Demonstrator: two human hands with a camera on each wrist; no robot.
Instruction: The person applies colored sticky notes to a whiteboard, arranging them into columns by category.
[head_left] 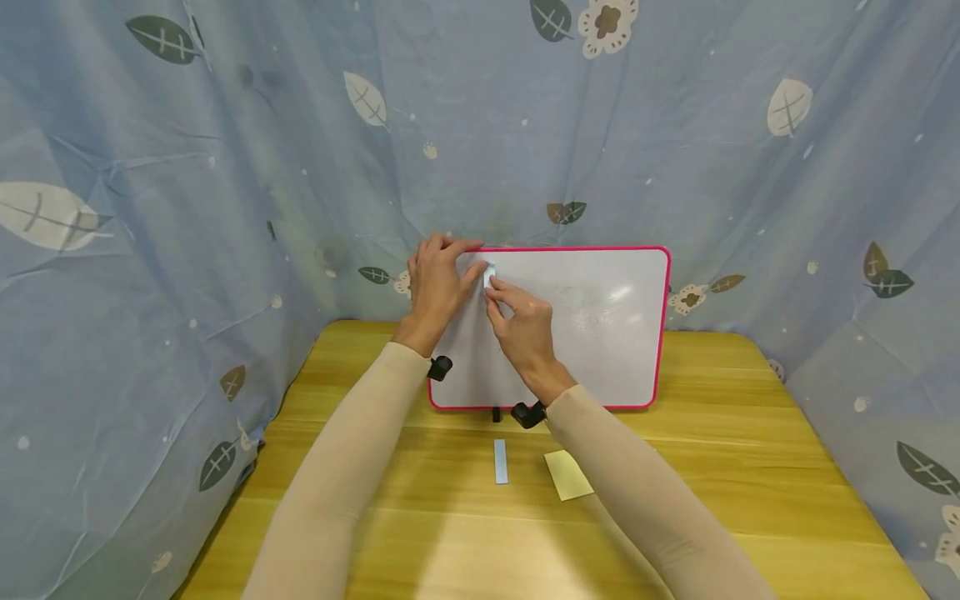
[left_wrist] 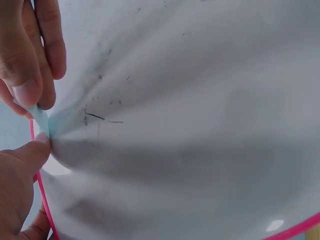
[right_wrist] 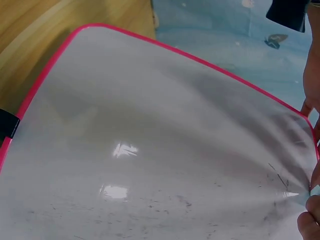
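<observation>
A whiteboard (head_left: 600, 333) with a pink rim stands on the table, leaning upright near the curtain. At its upper left, a light blue paper strip (left_wrist: 43, 120) lies partly against the white surface. My right hand (head_left: 527, 329) pinches the strip's free part between thumb and fingers, lifted off the board in the left wrist view. My left hand (head_left: 435, 287) grips the board's top edge, its thumb in front touching beside the strip and its other fingers over and behind the rim.
On the wooden table (head_left: 420, 517) in front of the board lie another light blue strip (head_left: 501, 462) and a yellow sticky note (head_left: 567, 476), partly covered by the right sleeve. A black clip (head_left: 497, 414) sits at the board's bottom rim. A patterned blue curtain (head_left: 480, 125) hangs behind.
</observation>
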